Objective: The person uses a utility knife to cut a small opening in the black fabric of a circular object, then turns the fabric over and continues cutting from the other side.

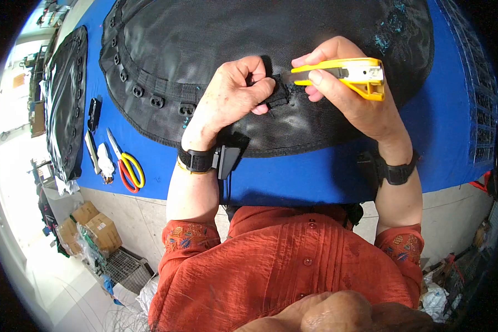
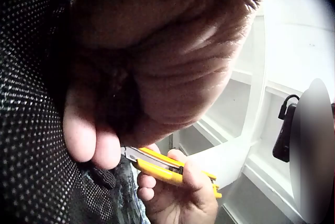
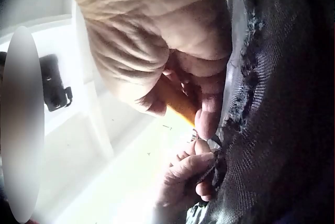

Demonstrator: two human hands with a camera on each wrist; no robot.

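A large piece of black mesh fabric (image 1: 227, 39) lies on the blue table, with a row of black plastic fittings (image 1: 156, 101) along its curved left edge. My left hand (image 1: 232, 91) pinches a bit of black strap (image 1: 279, 95) between thumb and curled fingers, close over the mesh. From the right, my right hand (image 1: 351, 102) holds yellow thread snips (image 1: 368, 71) between thumb and fingers. Their tips point left, right by the strap and the left fingertips. In the left wrist view, the metal blade of the snips (image 2: 152, 161) reaches toward the left fingers (image 2: 81, 140).
Scissors with red and yellow handles (image 1: 130, 171) lie on the blue table (image 1: 310, 180) at left, beside a slim cutter (image 1: 92, 154) and a small black object (image 1: 94, 113). Another black fabric piece (image 1: 66, 105) is at the far left. Plastic-wrapped goods (image 1: 483, 110) line the right edge.
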